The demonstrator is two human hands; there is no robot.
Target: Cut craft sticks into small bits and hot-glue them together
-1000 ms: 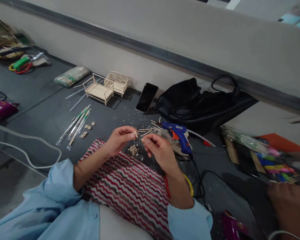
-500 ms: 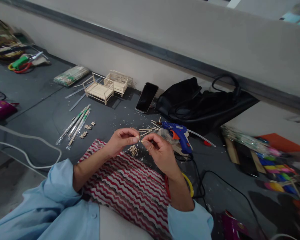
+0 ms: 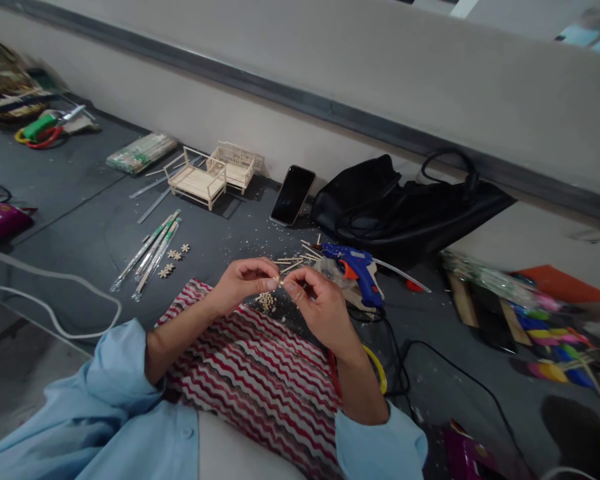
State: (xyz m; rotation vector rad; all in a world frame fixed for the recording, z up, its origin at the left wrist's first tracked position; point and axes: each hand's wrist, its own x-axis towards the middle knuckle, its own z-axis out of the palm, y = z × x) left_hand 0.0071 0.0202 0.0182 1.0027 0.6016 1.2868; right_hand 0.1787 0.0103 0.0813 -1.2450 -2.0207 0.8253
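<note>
My left hand (image 3: 247,283) is closed in a pinch on a small pale wooden piece (image 3: 277,279), mostly hidden by the fingertips. Close against it, my right hand (image 3: 320,303) pinches a tiny wooden bit (image 3: 282,284); the fingertips of both hands nearly meet. Below them lies a pile of small cut wooden bits (image 3: 266,302) at the edge of a striped cloth (image 3: 260,373). Several flower-shaped wooden pieces (image 3: 175,255) rest to the left. Thin wooden sticks (image 3: 293,261) and a blue glue gun (image 3: 356,263) are just beyond my right hand.
Miniature wooden furniture (image 3: 197,181) stands near the wall beside a phone (image 3: 293,195) and a black bag (image 3: 405,200). Wrapped stick bundles (image 3: 153,253) and a white cable (image 3: 55,283) lie left. A black cord (image 3: 460,353) and coloured items (image 3: 555,340) are at right.
The fingertips have shifted slightly, with the small pieces now closer together. Nothing else on the table has visibly moved.
</note>
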